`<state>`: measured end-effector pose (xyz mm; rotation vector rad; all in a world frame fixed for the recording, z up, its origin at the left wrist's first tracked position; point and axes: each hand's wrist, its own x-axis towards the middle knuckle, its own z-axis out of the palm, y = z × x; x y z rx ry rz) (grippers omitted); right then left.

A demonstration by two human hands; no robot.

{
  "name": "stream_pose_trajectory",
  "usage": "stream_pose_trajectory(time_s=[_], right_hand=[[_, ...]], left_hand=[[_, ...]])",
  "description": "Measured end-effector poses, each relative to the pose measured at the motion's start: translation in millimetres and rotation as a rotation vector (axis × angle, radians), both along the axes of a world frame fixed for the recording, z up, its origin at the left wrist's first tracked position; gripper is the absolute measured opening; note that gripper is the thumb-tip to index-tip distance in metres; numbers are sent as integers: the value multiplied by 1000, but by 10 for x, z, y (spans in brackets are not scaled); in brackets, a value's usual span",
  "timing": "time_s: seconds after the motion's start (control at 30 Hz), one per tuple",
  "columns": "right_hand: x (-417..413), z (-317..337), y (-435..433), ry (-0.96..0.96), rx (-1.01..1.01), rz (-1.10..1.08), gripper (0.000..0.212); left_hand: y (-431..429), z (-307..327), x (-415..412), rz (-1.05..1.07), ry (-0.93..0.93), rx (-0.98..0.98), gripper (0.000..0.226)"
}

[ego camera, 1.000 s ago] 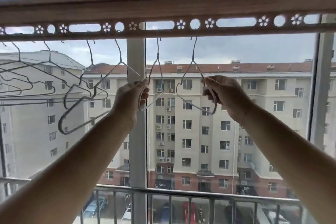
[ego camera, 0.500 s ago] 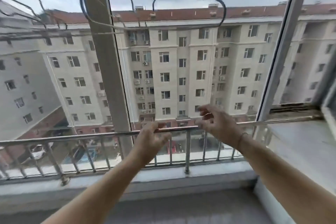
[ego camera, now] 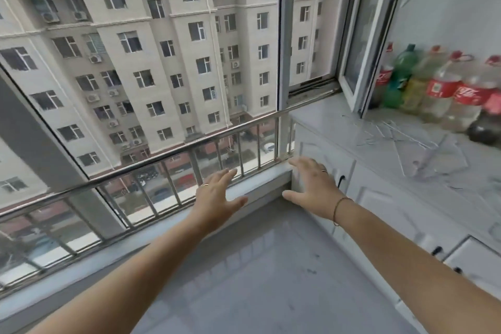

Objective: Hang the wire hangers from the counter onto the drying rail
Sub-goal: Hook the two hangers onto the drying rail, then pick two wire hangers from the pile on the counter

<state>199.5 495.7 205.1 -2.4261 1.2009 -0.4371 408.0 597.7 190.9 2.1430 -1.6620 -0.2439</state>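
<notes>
Head view: both arms reach forward from the bottom of the frame. The left hand [ego camera: 217, 198], at centre, and the right hand [ego camera: 311, 187], just right of centre, are spread wide with straight fingers and hold nothing. Both hover near the window ledge in front of the metal railing [ego camera: 162, 157].

The wire hangers [ego camera: 398, 141] lie in a loose, crossed pile at centre right on the pale counter [ego camera: 320, 119], well apart from either hand. Something clear and blurred lies beside them; what it is cannot be told. A row of bottles [ego camera: 444, 89] stands just behind the pile, and the open window sash [ego camera: 349, 84] hangs over the counter's back edge. The drying rail is out of the frame.

The likely trouble is the tangle. Lifting one hanger may drag its neighbours along, so that some slide off the counter's front edge. A hasty reach could also knock the bottles or catch the sash corner. The thin wire shows poorly against the pale top, so a hanger could be missed.
</notes>
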Motion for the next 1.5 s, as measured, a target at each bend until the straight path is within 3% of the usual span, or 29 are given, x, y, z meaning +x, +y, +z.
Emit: stream_pose_trajectory(time_s=[0.33, 0.8, 1.5], right_hand=[[-1581, -200, -393, 108, 30, -287, 81], [-3538, -600, -1104, 161, 99, -517, 73], [-4679, -1512, -2414, 150, 284, -796, 55]], left_hand=[[-982, -110, -1437, -183, -17, 41, 75], [-2200, -514, -3385, -360, 48, 91, 73], [-3911, -1447, -4587, -567, -1, 282, 69]])
